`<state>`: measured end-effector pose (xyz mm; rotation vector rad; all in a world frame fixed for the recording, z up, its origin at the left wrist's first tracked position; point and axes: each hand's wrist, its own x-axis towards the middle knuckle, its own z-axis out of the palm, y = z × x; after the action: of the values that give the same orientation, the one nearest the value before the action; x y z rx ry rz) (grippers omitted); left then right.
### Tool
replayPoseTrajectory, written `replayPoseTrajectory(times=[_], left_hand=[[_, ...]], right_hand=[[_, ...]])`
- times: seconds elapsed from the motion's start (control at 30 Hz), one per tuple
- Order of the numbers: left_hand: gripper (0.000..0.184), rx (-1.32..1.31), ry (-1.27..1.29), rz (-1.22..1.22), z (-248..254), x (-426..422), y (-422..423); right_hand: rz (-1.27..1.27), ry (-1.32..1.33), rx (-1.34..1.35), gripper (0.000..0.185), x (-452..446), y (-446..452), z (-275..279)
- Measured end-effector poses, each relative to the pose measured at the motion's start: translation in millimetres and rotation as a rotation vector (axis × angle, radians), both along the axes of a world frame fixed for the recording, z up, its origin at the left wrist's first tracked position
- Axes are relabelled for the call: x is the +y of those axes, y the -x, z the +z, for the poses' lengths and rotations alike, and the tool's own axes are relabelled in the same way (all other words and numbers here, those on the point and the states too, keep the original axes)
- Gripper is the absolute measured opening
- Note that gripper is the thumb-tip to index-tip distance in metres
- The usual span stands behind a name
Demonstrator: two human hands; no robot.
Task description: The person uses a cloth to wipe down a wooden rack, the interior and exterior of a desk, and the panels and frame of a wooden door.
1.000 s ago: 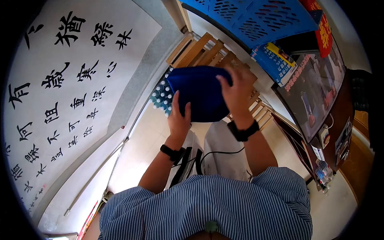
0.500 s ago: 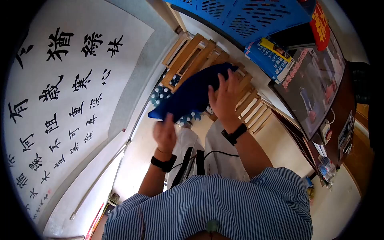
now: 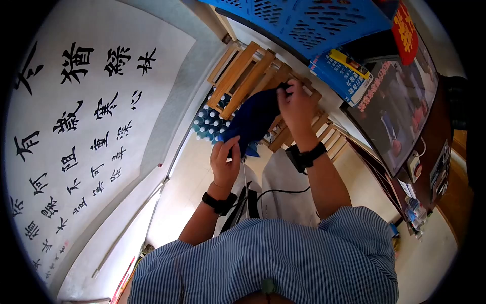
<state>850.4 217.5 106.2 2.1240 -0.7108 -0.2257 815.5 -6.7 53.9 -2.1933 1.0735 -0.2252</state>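
- Left hand (image 3: 225,162) pinches the near end of the blue cloth (image 3: 255,114) between thumb and fingertips.
- Right hand (image 3: 299,109) has its fingers curled on the far end; it seems to be pinching there, though the dark fabric hides the exact grip.
- Held up between the two, the cloth slants across in front of the wooden slatted rack (image 3: 243,76), its middle bunched and folded.
- To my eye, this wants light, even tension: grip right at the edges, draw the ends apart gently and ease out the folds, without twisting.
- Down by the rack stands a cluster of white-capped bottles (image 3: 207,124), packed close together; they look bluish, but I can't tell what's inside.
- Above, a blue perforated crate (image 3: 324,25) shows only its slotted side, so its contents are hidden from me.
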Motion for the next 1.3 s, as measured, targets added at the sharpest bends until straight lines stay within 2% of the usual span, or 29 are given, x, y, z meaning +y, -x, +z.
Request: replayPoseTrajectory(times=[0.03, 0.07, 0.17, 0.23, 0.27, 0.33, 0.43, 0.53, 0.63, 0.73, 0.83, 0.9, 0.97, 1.03, 1.1, 1.17, 1.23, 1.27, 1.3], left_hand=[[0.020, -0.041, 0.026, -0.017, 0, -1, -3], [0.020, -0.189, 0.086, -0.168, 4, 2, -4], [0.021, -0.355, 0.178, -0.542, 39, 8, 13], [0.023, -0.327, 0.286, -0.616, 54, 10, 22], [0.024, -0.323, 0.349, -0.655, 56, 8, 22], [0.024, -0.331, 0.281, -0.598, 50, 8, 16], [0.027, -0.311, 0.152, -0.498, 40, 10, 4], [0.033, -0.141, -0.062, -0.386, 37, 3, 0], [0.036, -0.170, -0.031, -0.406, 23, -3, 0], [0.043, -0.236, 0.060, -0.503, 29, -12, 5], [0.044, -0.258, 0.202, -0.494, 34, -24, 15], [0.042, -0.193, 0.217, -0.497, 37, -24, 18], [0.035, -0.118, 0.124, -0.434, 34, -16, 16], [0.032, -0.012, -0.007, -0.362, 33, -7, 10], [0.025, 0.097, -0.101, -0.171, 27, -3, 4], [0.032, 0.324, -0.202, 0.047, 21, -4, -3], [0.040, -0.120, -0.440, -0.046, 6, -12, -7], [0.045, -0.342, -0.558, -0.091, -3, -15, -8], [0.049, -0.292, -0.569, -0.175, -16, -16, -8]], right_hand=[[0.042, 0.078, 0.114, 0.030, 1, -3, -3], [0.034, 0.054, 0.059, 0.030, 5, -4, -8], [0.048, 0.006, -0.089, 0.027, 23, 3, -14], [0.101, 0.021, -0.177, 0.021, 30, 9, 4], [0.064, -0.088, -0.199, 0.017, 27, 13, 11], [-0.012, -0.306, -0.236, 0.015, 14, 31, 24], [-0.123, 0.064, -0.353, 0.022, -10, 46, 47], [-0.053, 0.125, -0.453, 0.022, -14, 53, 52], [-0.061, 0.309, -0.420, 0.021, -27, 51, 42], [-0.129, 0.310, -0.528, 0.021, -29, 48, 53], [0.059, 0.545, -0.632, 0.022, -18, 50, 93], [0.135, 0.375, -0.588, 0.020, -6, 46, 106], [0.198, 0.223, -0.529, 0.019, 1, 46, 93], [0.175, 0.222, -0.519, 0.020, -6, 54, 76], [0.103, 0.221, -0.562, 0.018, -13, 46, 63], [0.190, 0.206, -0.583, 0.019, -16, 19, 50], [0.242, 0.189, -0.622, 0.037, -8, -13, 33], [0.259, 0.272, -0.465, 0.042, -11, -21, 19], [0.276, 0.349, -0.306, 0.048, -12, -27, 1]])
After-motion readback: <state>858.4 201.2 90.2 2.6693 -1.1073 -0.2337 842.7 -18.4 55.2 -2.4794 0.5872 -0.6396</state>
